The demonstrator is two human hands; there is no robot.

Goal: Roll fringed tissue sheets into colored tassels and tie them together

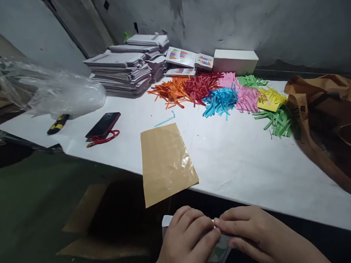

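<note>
Low at the bottom of the view, in front of the table edge, both hands are on a small white box (167, 220) with a coloured print partly showing. My left hand (189, 238) wraps over its top and left side, fingers bent. My right hand (249, 231) pinches the box's upper right edge, its fingertips beside those of my left hand. Much of the box is hidden under the fingers. A tan paper sheet (168, 164) lies beyond the hands, overhanging the table's front edge.
On the white table (235, 162) are stacked flat cartons (122, 72), printed boxes (181, 56), a white box (235, 62), coloured paper fringes (221, 100), a phone (103, 124) with red cord, a cutter (58, 124), plastic wrap (77, 97) and a brown bag (311, 115).
</note>
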